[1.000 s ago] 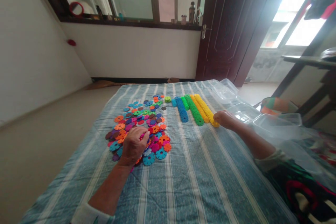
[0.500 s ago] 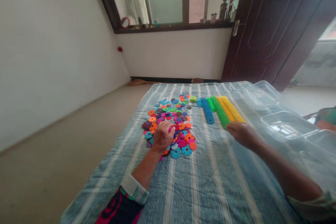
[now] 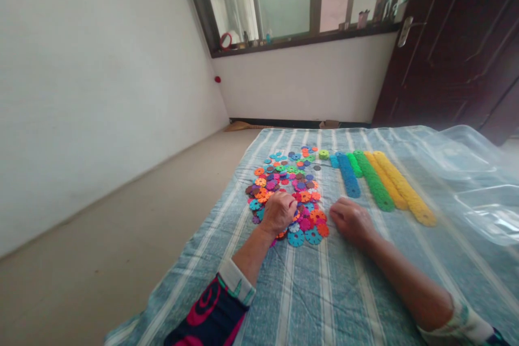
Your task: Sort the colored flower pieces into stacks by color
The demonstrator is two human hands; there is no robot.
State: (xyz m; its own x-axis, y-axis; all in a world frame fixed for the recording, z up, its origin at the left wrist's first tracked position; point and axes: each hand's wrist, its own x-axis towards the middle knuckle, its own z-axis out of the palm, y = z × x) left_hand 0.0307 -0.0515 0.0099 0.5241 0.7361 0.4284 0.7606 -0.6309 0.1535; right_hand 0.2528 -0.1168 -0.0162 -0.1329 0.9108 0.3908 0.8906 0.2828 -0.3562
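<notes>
A pile of notched plastic discs (image 3: 313, 235) in mixed colours lies on the striped cloth. My left hand (image 3: 279, 212) rests over the middle of this pile with its fingers curled in; whatever they hold is hidden. Just right of the pile is my right hand (image 3: 352, 220), low over the cloth, fingers bent together, their contents out of sight. Beyond it lie overlapping rows of discs sorted by colour: a blue row (image 3: 349, 177), a long green row (image 3: 376, 184), a short bright green row (image 3: 355, 165) and two yellow rows (image 3: 405, 190). A lime disc stack (image 3: 323, 155) stands near the pile's far end.
Two clear plastic containers, one at the far right (image 3: 458, 154) and one nearer (image 3: 492, 213), sit on the striped cloth (image 3: 308, 292). Behind the table are a window sill with bottles (image 3: 381, 2) and a dark door (image 3: 441, 38). Floor shows at the left.
My right hand has moved left from the near end of the rows to beside the pile. My left hand stays over the pile. The view has turned left.
</notes>
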